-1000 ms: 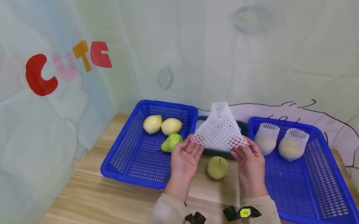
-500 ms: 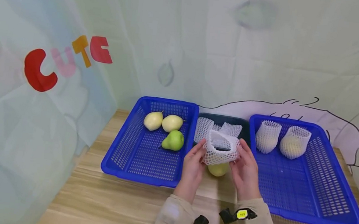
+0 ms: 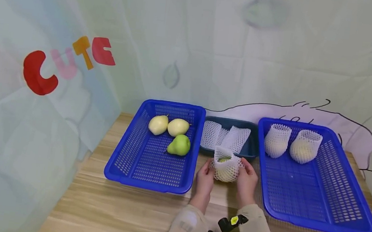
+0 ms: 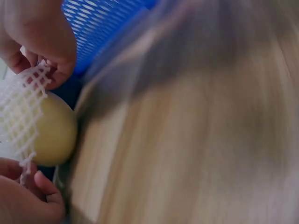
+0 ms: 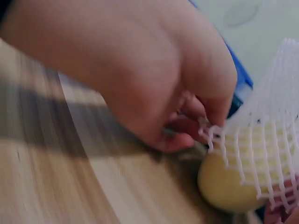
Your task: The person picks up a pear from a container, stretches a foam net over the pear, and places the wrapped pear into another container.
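Observation:
A round yellow-green pear (image 5: 233,184) sits on the wooden table, with a white foam net sleeve (image 3: 222,154) drawn over its top. My left hand (image 3: 204,181) pinches the sleeve's lower edge on the left of the fruit. On the opposite side, my right hand (image 3: 247,180) pinches the same edge, thumb and fingers gathered on the mesh. The sleeve's upper end stands up open, and the pear's top shows inside it. Below the mesh edge, the fruit's lower part is bare in both wrist views.
In the left blue basket (image 3: 150,186) lie two pale yellow pears (image 3: 158,124) and a green pear (image 3: 180,145). The dark green tray (image 3: 253,143) behind my hands holds flat foam sleeves (image 3: 236,139). Two sleeved fruits (image 3: 277,141) stand in the right blue basket (image 3: 318,225).
Both hands have lowered the foam sleeve from above the tray's front onto the pear, moving it down and toward me. The baskets' contents look the same.

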Demonstrator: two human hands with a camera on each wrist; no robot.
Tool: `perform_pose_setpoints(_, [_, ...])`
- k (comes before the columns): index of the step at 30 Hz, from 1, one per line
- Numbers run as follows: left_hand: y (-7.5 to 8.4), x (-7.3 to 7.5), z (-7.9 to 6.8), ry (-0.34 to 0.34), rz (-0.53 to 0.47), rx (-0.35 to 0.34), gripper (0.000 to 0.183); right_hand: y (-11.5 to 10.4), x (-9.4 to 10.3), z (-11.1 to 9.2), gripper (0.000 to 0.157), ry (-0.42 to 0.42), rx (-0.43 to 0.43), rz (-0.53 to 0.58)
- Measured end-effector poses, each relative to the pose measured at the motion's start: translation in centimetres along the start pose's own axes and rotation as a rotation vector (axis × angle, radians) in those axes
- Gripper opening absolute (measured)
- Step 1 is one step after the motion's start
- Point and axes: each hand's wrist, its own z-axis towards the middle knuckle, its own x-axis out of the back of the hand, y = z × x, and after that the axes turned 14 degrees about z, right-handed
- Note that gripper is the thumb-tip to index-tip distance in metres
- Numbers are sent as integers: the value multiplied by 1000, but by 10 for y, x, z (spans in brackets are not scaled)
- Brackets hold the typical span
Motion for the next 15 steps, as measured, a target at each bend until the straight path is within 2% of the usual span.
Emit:
perform_pose_setpoints(3, [-6, 2, 2, -15, 179, -54, 39, 8, 5, 5, 38, 5, -28, -61])
perform_pose_setpoints(6, [-11, 4, 2, 7, 397, -141, 37, 15, 10, 9, 37, -31, -29, -137])
perform_pose_setpoints(8, [-12, 5, 1, 41, 538, -215, 36, 19, 13, 12, 37, -68, 9, -205])
perform_pose_setpoints(10, [-12, 6, -1, 72, 651, -282, 38, 23, 17, 16, 38, -117, 84, -298])
perform_pose_setpoints(12, [-11, 6, -2, 102, 686, -298, 40, 24, 20, 17, 42, -153, 174, -374])
perform_pose_setpoints(13, [-10, 6, -3, 111, 665, -294, 42, 23, 22, 17, 45, -168, 207, -399])
perform_pose_setpoints(15, [-7, 6, -4, 100, 582, -269, 44, 19, 23, 15, 53, -224, 202, -406])
